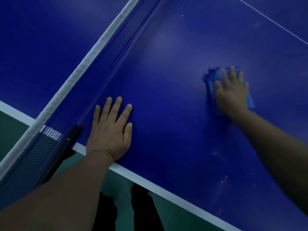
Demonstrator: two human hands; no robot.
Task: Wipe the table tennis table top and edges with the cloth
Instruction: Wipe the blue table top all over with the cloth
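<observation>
Pressing my right hand [231,92] flat, fingers spread, I hold the blue cloth [212,84] against the desk [166,77] top, well out from the net [116,42]. My left hand [110,130] rests open, fingers apart, bracing near the net post [70,139]. Pale smears remain nearer the white side edge [166,192] and beyond the cloth. I judge the top partly wiped at most; edges appear untouched.

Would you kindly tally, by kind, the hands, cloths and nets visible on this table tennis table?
Hands: 2, the left hand flat on the table, the right hand pressing the cloth.
Cloths: 1, the blue cloth.
Nets: 1, the net.
Total: 4
</observation>
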